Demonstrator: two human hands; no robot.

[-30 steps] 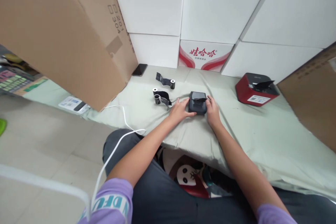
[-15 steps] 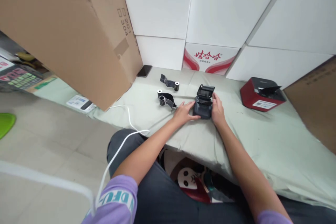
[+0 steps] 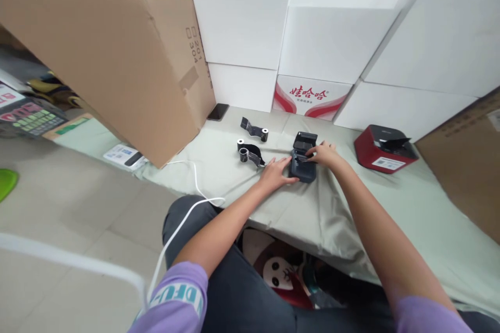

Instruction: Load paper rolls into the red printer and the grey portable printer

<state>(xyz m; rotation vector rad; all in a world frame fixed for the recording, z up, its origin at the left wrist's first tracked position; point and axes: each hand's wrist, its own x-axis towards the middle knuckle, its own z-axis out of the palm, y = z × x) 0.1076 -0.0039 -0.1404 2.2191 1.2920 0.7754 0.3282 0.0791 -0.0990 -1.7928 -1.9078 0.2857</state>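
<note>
A small dark portable printer (image 3: 303,170) sits on the cloth with its lid (image 3: 305,140) raised. My left hand (image 3: 275,174) grips the printer's left side, the thumb along its front corner. Over the open compartment, the fingers of my right hand (image 3: 325,154) are pinched together from the right. What lies between those fingertips is too small to make out. Left of the printer are paper rolls with dark strips trailing from them: one roll (image 3: 264,135) farther back, and a nearer pair including a roll (image 3: 244,155) close to my left fingers.
A red and black printer (image 3: 385,149) with a dark strip sticking out stands to the right. White boxes (image 3: 242,86) line the back and a large brown carton (image 3: 156,73) rises at left. A phone (image 3: 217,112) lies near the carton. A white cable (image 3: 195,177) crosses the table's front edge.
My right hand has left the printer's right side and moved up and over its open compartment, fingers pinched. My left hand stays on the printer. The view has tilted slightly upward.
</note>
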